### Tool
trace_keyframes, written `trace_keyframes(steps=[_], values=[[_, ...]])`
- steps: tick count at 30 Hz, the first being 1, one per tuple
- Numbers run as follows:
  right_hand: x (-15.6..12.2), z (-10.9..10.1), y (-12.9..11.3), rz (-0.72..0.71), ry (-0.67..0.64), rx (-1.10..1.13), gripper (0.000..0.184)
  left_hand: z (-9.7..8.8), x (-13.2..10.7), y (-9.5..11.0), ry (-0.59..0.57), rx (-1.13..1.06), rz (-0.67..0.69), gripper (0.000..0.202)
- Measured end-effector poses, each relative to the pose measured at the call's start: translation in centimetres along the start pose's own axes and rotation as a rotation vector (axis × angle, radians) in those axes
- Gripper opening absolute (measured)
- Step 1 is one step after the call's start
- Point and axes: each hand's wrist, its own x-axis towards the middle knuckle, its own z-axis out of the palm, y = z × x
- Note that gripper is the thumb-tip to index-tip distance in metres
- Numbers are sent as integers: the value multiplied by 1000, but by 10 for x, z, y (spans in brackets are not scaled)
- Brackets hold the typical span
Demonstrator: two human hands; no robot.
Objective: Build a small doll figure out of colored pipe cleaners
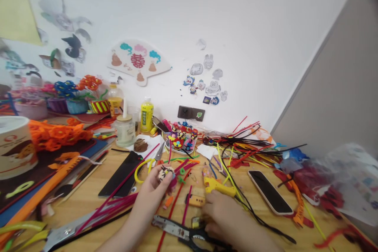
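Note:
My left hand [155,185] is closed on a small cream doll head [166,173] with black markings, held between thumb and fingers above the table. My right hand [220,208] reaches low over the table, fingers bent, thumb and fingertips apart; nothing shows between them. Just behind its knuckles lies a yellow glue gun [220,187]. Black-handled pliers or scissors [174,228] lie below, their handles partly under the right hand. Beside the fingers are a small lighter-like piece [195,222] and a yellow-orange block [196,200]. Yellow-handled scissors [143,169] sit behind my left hand.
A phone [270,192] lies at the right, near a heap of pipe cleaners [245,141]. A tray of small dolls [182,138] stands by the wall. Large scissors [66,230], a black slab [122,175], a paper cup [16,149] and a yellow bottle [147,115] are leftward.

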Motion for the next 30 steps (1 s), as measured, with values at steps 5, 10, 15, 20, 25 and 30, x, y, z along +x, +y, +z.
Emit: trace_keyframes(steps=[5,10,15,20,25,30], values=[[2,15,2,91,-42,89,14,1,2,-17,-19,-35,-33,53],[-2,21,5,179,-46,201,17,5,-4,-14,-23,-97,-109,46],[-8,12,7,259,210,681,10,10,-10,-5,-28,-170,-108,39],[-5,19,2,298,344,1203,35,11,-11,-10,-99,-15,-69,42],[0,33,-7,269,354,1334,40,13,-15,-12,-126,-4,-27,40],[3,41,-5,373,420,1379,36,13,-15,-16,-140,-4,-6,36]])
